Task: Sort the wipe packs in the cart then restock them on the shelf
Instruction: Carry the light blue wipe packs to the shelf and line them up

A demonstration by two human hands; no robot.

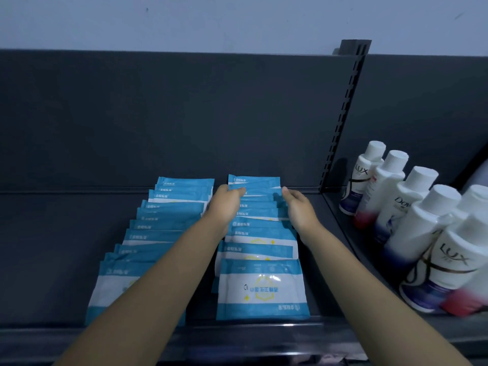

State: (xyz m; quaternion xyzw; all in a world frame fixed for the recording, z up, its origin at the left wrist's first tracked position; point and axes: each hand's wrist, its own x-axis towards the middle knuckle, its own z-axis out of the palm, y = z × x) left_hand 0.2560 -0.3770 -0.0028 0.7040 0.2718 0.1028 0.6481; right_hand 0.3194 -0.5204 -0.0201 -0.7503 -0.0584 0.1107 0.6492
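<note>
2 rows of packs (pixel 261 286) lie overlapped on the shelf (pixel 66 233), with bottles (pixel 412 207) off to the right. The left hand (pixel 227 203) and right hand (pixel 299 208) pinch the sides of the back packs in the right row. They look soft, light and probably slick, so I'd grab the edges, not the middle.

Brand names to the right of my right hand (pixel 301 211)
"LUX" stands on the far bottle (pixel 362 178) and on the nearest bottle (pixel 453 260). "Dove" stands on the middle bottle (pixel 404 207) between them. The wipe packs (pixel 261 286) in my grip carry print I cannot read.
</note>
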